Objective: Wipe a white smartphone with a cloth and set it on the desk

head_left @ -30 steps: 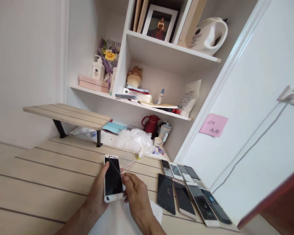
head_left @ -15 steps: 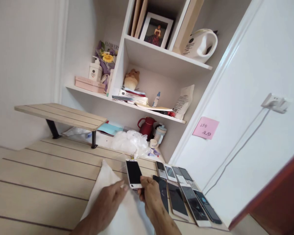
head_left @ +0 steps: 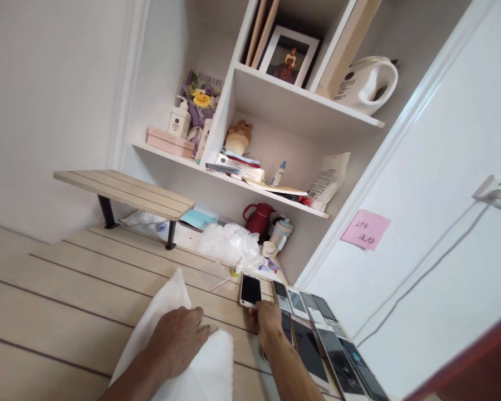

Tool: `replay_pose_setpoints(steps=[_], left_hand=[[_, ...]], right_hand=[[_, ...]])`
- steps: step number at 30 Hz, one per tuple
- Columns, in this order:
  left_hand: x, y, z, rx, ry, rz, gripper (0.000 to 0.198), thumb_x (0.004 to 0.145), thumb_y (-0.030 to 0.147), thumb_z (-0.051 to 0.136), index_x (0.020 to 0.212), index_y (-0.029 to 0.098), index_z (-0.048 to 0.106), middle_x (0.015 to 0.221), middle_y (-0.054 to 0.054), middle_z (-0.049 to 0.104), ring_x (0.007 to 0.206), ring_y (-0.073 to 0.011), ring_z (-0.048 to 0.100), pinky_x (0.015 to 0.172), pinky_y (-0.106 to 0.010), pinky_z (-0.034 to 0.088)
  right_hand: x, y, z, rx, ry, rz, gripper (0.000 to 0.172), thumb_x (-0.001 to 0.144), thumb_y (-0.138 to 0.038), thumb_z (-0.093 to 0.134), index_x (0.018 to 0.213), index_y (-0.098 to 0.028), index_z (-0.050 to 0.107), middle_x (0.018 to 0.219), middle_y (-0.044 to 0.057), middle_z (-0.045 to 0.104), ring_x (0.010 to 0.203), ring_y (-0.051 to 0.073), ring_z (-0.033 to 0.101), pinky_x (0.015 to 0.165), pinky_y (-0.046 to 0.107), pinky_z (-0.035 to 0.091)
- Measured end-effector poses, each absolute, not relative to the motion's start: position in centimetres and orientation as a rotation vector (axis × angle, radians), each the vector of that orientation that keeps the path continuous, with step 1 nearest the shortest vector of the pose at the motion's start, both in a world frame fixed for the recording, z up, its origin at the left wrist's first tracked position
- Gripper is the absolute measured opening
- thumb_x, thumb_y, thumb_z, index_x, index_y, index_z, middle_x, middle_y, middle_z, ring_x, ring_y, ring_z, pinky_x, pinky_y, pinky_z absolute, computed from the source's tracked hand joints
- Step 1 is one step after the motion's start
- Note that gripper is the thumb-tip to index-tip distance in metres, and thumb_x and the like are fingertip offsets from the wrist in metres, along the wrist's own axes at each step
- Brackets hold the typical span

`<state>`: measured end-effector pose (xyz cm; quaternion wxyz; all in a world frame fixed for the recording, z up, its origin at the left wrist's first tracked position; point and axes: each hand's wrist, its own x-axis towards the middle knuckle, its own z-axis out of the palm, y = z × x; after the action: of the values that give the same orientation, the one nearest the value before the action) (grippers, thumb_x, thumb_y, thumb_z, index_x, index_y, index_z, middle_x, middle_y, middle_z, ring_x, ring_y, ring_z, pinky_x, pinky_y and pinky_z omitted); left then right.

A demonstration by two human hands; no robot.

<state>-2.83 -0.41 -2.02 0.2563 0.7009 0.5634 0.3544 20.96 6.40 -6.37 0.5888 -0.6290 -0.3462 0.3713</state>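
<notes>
My right hand [head_left: 269, 322] grips the near end of a white-framed smartphone [head_left: 251, 289] with a dark screen. The phone is at the left end of the rows of phones, low over the slatted tabletop or touching it; I cannot tell which. Bent over a white cloth [head_left: 211, 365], my left hand [head_left: 177, 337] has its fingers closed on the fabric, which bunches around them. Several more phones lie in two rows beside my right forearm, including a dark-screened large phone [head_left: 309, 348] and a small keypad phone [head_left: 282, 295].
A low wooden stand [head_left: 125, 192] is at the table's back left. Behind the phones are a clear plastic bag [head_left: 231, 245], a red jug [head_left: 259, 220] and a cup [head_left: 269, 249]. Shelves [head_left: 271, 189] rise above; a pink note [head_left: 366, 229] is on the right wall.
My right hand has carried the smartphone away from my left hand, toward the rows of phones. My left hand has drawn back onto the cloth, whose shape has shifted. The view has turned left.
</notes>
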Motion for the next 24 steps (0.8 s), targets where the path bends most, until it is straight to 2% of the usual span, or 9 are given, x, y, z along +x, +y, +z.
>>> replay_pose_setpoints(steps=[4,6,8,10,12,15,17,20,24], left_hand=[[-2.7,-0.5,-2.2,1.957,1.564,0.922,0.026,0.079,0.044,0.067,0.064,0.024,0.067,0.063,-0.011,0.069,0.071,-0.0345,0.068,0.075,-0.042,0.044],[-2.5,-0.6,-2.2,2.05,1.603,0.825,0.025,0.085,0.043,0.062,0.08,0.022,0.075,0.073,-0.014,0.074,0.078,-0.0354,0.07,0.077,-0.042,0.045],[-2.2,-0.6,-2.2,2.157,1.645,0.723,0.031,0.09,0.037,0.055,0.107,0.02,0.076,0.086,-0.016,0.078,0.086,-0.0349,0.072,0.078,-0.042,0.047],[-1.7,-0.6,-2.4,2.238,1.671,0.71,0.042,0.092,0.026,0.049,0.13,0.019,0.066,0.091,-0.014,0.079,0.086,-0.0311,0.073,0.077,-0.039,0.049],[-1.1,-0.5,-2.8,2.295,1.685,0.84,0.051,0.094,0.015,0.041,0.142,0.018,0.056,0.088,-0.01,0.078,0.08,-0.0253,0.073,0.074,-0.034,0.05],[-0.3,-0.5,-3.9,2.398,1.643,1.151,0.058,0.095,0.007,0.033,0.151,0.017,0.044,0.087,-0.008,0.076,0.077,-0.02,0.07,0.074,-0.03,0.05],[0.0,-0.7,-4.6,2.459,1.584,1.217,0.06,0.096,0.007,0.031,0.155,0.016,0.037,0.096,-0.01,0.076,0.08,-0.0199,0.07,0.078,-0.031,0.051],[0.3,-1.2,-4.8,2.454,1.601,0.988,0.07,0.092,0.004,0.034,0.16,0.014,0.022,0.103,-0.011,0.077,0.077,-0.0216,0.07,0.076,-0.032,0.051],[0.4,-1.9,-3.5,2.395,1.643,0.635,0.076,0.091,0.005,0.037,0.162,0.011,0.008,0.1,-0.012,0.076,0.085,-0.024,0.07,0.079,-0.033,0.047]], right_hand=[[20.5,5.6,-5.9,-1.564,-0.756,0.867,0.033,0.099,-0.034,0.064,0.128,-0.018,0.06,0.127,0.008,0.063,0.105,0.024,0.066,0.088,0.044,0.058],[20.2,4.8,-5.4,-1.565,-0.77,0.826,0.033,0.099,-0.034,0.065,0.127,-0.018,0.06,0.124,0.008,0.064,0.1,0.022,0.067,0.083,0.041,0.059],[19.8,3.7,-5.1,-1.547,-0.801,0.778,0.04,0.094,-0.033,0.067,0.129,-0.015,0.057,0.114,0.007,0.066,0.086,0.019,0.069,0.069,0.031,0.058],[19.1,2.5,-4.9,-1.515,-0.854,0.76,0.053,0.087,-0.034,0.067,0.133,-0.011,0.052,0.096,0.004,0.069,0.064,0.015,0.064,0.051,0.025,0.049],[18.3,1.2,-5.0,-1.47,-0.916,0.778,0.065,0.083,-0.036,0.064,0.138,-0.008,0.048,0.079,-0.001,0.068,0.049,0.013,0.055,0.044,0.024,0.04],[17.1,-0.5,-5.6,-1.393,-1.033,0.749,0.073,0.082,-0.038,0.06,0.145,-0.006,0.043,0.064,-0.006,0.063,0.049,0.014,0.051,0.051,0.025,0.041],[16.4,-1.3,-6.1,-1.391,-1.169,0.621,0.074,0.087,-0.04,0.053,0.15,-0.004,0.037,0.057,-0.007,0.056,0.052,0.016,0.052,0.056,0.027,0.04],[15.6,-2.4,-6.4,-1.474,-1.432,0.372,0.067,0.097,-0.034,0.038,0.155,-0.003,0.027,0.055,-0.006,0.053,0.049,0.02,0.053,0.055,0.03,0.037],[14.9,-3.3,-6.5,-1.571,-1.775,0.112,0.069,0.097,-0.016,0.03,0.16,-0.005,0.006,0.066,0.002,0.067,0.053,0.024,0.063,0.054,0.031,0.039]])
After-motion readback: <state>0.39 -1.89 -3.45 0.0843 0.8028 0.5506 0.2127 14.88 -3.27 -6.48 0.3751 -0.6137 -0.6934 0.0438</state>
